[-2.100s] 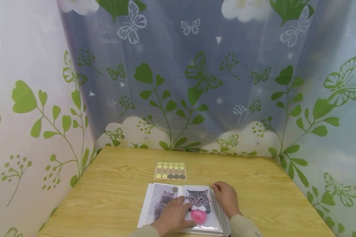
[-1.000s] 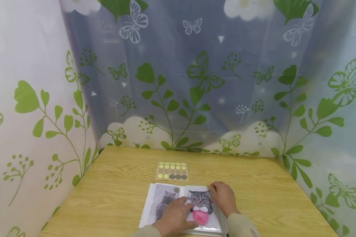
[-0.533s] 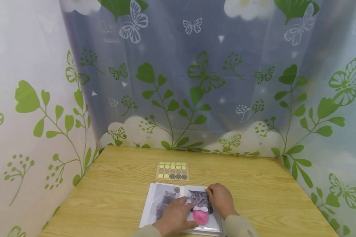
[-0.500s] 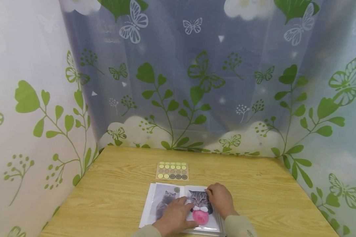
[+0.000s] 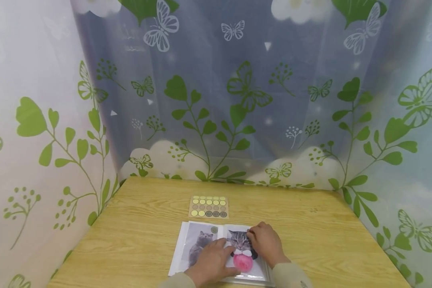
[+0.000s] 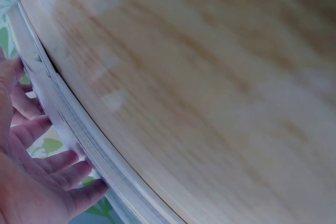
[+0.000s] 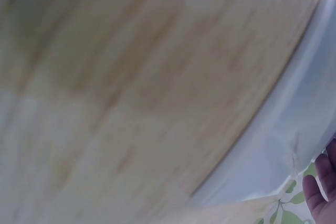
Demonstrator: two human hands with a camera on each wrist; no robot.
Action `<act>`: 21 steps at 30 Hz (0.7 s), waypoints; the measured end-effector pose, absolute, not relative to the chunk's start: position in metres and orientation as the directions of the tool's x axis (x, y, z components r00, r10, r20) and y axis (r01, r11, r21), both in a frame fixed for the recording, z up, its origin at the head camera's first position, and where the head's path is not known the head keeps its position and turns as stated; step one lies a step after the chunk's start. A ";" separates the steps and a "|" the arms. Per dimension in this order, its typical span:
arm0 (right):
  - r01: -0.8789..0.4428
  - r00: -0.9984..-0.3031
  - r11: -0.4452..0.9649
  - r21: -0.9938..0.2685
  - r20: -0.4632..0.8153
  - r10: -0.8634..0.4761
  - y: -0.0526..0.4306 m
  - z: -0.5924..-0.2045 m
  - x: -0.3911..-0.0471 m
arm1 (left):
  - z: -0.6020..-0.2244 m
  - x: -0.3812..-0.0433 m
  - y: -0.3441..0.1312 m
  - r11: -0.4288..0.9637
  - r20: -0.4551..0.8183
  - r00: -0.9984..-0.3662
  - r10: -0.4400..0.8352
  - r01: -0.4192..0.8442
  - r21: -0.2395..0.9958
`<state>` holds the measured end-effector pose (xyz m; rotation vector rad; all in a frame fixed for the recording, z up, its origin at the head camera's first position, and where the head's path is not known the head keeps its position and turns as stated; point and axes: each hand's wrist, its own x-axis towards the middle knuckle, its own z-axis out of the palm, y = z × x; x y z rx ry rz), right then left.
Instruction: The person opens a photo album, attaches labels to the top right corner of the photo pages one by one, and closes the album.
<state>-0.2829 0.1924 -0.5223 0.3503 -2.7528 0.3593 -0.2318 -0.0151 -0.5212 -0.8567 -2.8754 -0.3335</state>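
Note:
A photo album [image 5: 176,256] lies open near the table's front edge, with glossy pages. My left hand [image 5: 212,260] rests with spread fingers across its middle, covering part of a grey cat picture [image 5: 195,250]. A round coin-like sticker [image 5: 214,230] is at that picture's top right. On the other page are a tabby cat picture [image 5: 239,240] and a pink fluffy ball [image 5: 243,263]. My right hand [image 5: 268,243] has its bent fingertips on the tabby's upper right corner; what lies under them is hidden. The left wrist view shows fingers along the album's page edges [image 6: 84,119].
Behind the album lies a sheet of round stickers [image 5: 209,206], in yellow, tan and dark rows. The wooden table [image 5: 137,228] is closed in by curtains [image 5: 209,152] printed with leaves and butterflies.
My right hand has slid left from the page's upper outer edge onto the tabby picture. My left hand stays in place on the album.

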 end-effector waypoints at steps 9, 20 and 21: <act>-0.316 -0.878 0.943 -0.105 0.409 -0.249 0.190 -0.528 -0.278 | -0.520 -0.232 -0.014 0.812 0.191 -0.828 0.527 0.557 0.176; -0.389 -0.857 0.918 -0.078 0.395 -0.330 0.183 -0.526 -0.267 | -0.516 -0.230 -0.014 0.813 0.173 -0.830 0.529 0.555 0.175; -0.392 -0.855 0.917 -0.072 0.397 -0.334 0.184 -0.526 -0.266 | -0.516 -0.231 -0.014 0.814 0.172 -0.831 0.529 0.555 0.175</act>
